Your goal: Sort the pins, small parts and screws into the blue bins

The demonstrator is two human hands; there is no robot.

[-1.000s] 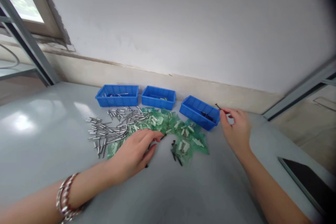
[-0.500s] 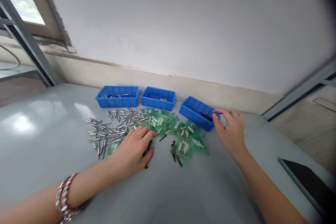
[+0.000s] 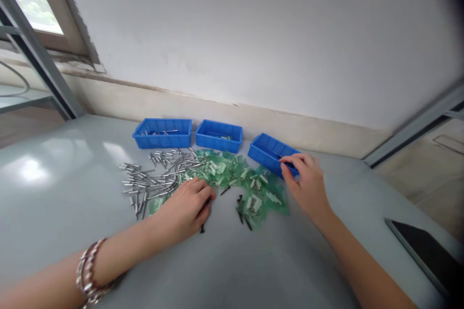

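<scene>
My left hand (image 3: 188, 205) is closed in a pinch at the front of the heap, with a black screw (image 3: 208, 201) between thumb and fingers. Another black screw (image 3: 202, 228) lies just below that thumb. Over the right end of the right blue bin (image 3: 266, 157), my right hand (image 3: 306, 181) has thumb and forefinger nearly together; what they hold, if anything, cannot be made out. Beside my left hand spread silver pop rivets (image 3: 155, 184) and green plastic bags (image 3: 221, 169) with pale pieces. Several black screws (image 3: 239, 215) lie by the bags on the right.
A left blue bin (image 3: 162, 141) holds a few rivets, and a middle blue bin (image 3: 219, 142) has small pale pieces inside. Behind them rises the wall (image 3: 235, 58). A dark flat device (image 3: 424, 251) lies on the table at right. Metal frame posts stand at both sides.
My right hand has moved left, from the end of the right bin to over its inside. My left fingers have drawn together on the black screw.
</scene>
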